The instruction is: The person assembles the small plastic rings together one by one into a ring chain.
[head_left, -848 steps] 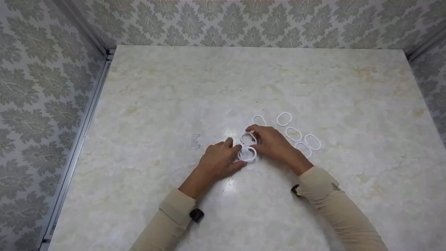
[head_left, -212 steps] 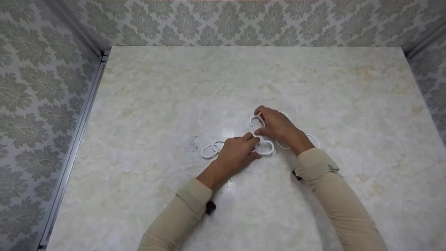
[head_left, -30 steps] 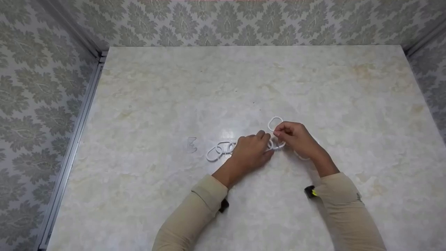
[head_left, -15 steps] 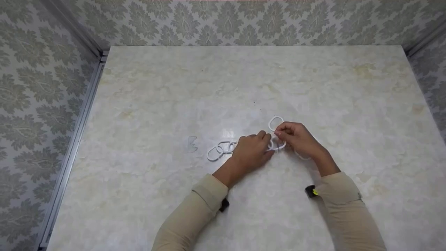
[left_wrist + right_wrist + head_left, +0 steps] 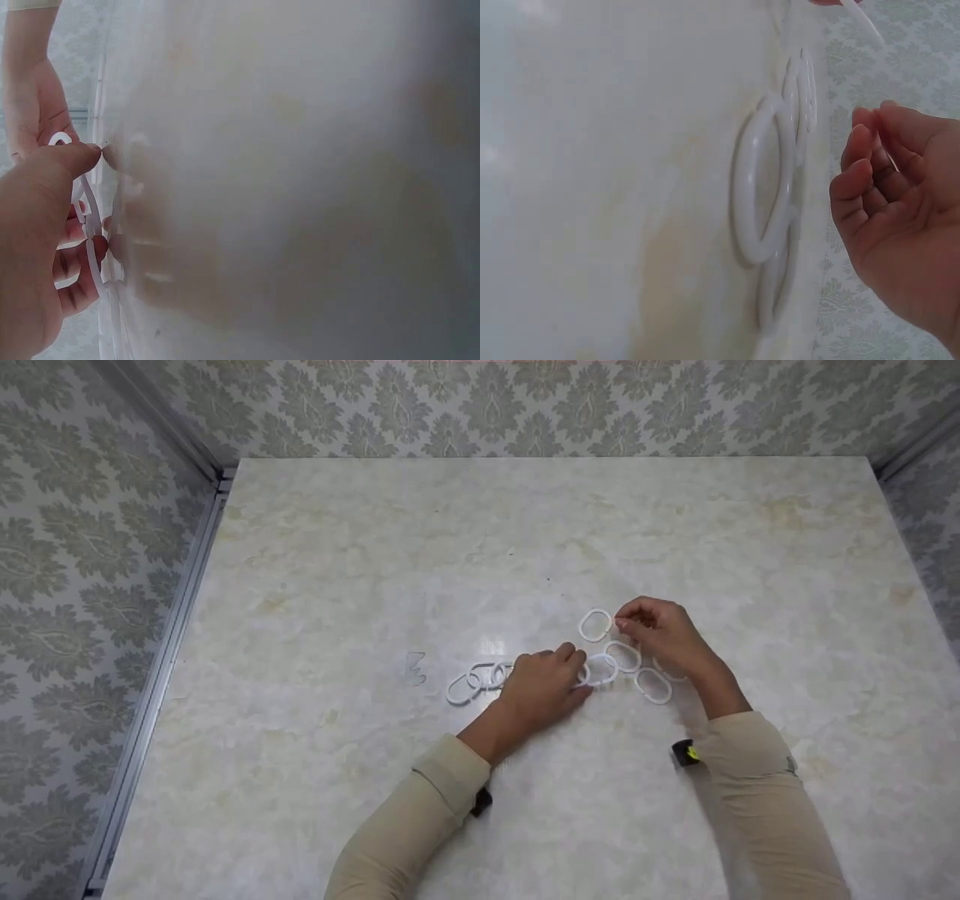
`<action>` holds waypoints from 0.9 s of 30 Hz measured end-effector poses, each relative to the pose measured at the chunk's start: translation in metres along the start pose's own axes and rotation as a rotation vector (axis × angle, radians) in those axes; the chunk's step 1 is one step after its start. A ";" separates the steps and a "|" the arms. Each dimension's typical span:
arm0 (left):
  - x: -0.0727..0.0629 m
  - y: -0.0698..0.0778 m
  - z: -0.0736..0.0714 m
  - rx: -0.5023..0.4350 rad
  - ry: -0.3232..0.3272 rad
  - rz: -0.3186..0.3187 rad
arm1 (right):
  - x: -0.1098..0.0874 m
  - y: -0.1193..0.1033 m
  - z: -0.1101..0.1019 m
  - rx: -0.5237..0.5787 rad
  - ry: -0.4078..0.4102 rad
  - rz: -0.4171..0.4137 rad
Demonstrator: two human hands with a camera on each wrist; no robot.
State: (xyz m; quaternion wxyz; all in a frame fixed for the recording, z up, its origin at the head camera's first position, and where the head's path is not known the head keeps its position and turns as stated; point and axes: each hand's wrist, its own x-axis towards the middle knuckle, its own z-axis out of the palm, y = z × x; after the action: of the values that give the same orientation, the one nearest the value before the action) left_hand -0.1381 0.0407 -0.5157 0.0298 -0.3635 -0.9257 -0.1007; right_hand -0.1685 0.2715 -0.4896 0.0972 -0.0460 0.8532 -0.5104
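left hand (image 5: 541,681) pinches the white chain (image 5: 472,684) between thumb and fingers, hiding its middle, and out to the right of that grip pokes the end ring (image 5: 616,668), long axis running roughly left to right! the right hand (image 5: 664,636) sits farther up, thumb and forefinger tips pressed together, no ring visible between them. just left of those tips, on the marbled tabletop (image 5: 337,577), lies a loose oval ring (image 5: 583,630), leaning lower left to upper right, nearer the right hand; whether they touch, i can't tell. a second ring (image 5: 626,670) lies right beside the end ring, a third ring (image 5: 656,703) lower right, a fourth ring (image 5: 673,680) partly hidden behind the right hand.
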 end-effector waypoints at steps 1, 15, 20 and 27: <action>0.000 0.000 0.000 -0.001 0.000 -0.001 | 0.002 0.000 -0.001 -0.030 -0.001 0.007; 0.000 0.001 -0.001 0.020 -0.024 0.003 | 0.031 -0.009 0.006 -0.411 -0.127 0.065; 0.000 0.001 -0.002 0.015 -0.033 0.003 | 0.034 -0.010 0.011 -0.465 -0.144 0.064; 0.000 0.001 -0.002 0.013 -0.034 0.004 | 0.038 -0.015 0.017 -0.488 -0.182 0.066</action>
State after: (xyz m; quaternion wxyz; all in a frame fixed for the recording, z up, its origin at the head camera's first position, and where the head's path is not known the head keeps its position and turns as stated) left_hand -0.1375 0.0407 -0.5134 0.0164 -0.3669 -0.9259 -0.0886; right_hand -0.2025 0.2433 -0.4890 0.1760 -0.0858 0.9399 -0.2796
